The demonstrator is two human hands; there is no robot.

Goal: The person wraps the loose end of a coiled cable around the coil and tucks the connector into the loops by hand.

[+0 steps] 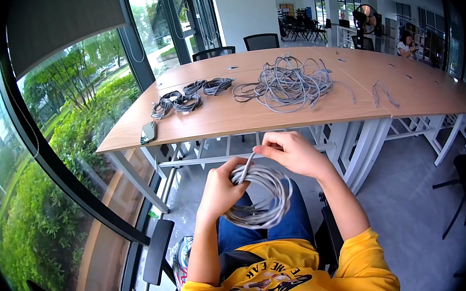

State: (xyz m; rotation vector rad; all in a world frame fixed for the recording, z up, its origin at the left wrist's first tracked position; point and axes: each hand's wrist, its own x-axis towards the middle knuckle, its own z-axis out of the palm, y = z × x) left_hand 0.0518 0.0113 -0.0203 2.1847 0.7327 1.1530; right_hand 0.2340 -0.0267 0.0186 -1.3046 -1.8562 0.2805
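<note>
A round coil of grey cable [274,212] hangs above my lap, its upper left side gripped by my left hand [223,189]. My right hand [290,151] pinches a short stretch of the same cable above the coil, with thumb and fingers together. That stretch slants down from the right fingertips to the left hand's grip. On the wooden table [197,127] in front lies a large loose tangle of grey cable [294,82]. Several darker coiled cables [174,103] rest to its left, and a thin loose cable piece [385,94] lies to its right.
A phone [148,132] lies by the table's front left edge. Two chairs [261,42] stand behind the table. Chair armrests flank me, the left one [159,252] in view. Tall windows line the left side. Another person [406,45] is at the far right.
</note>
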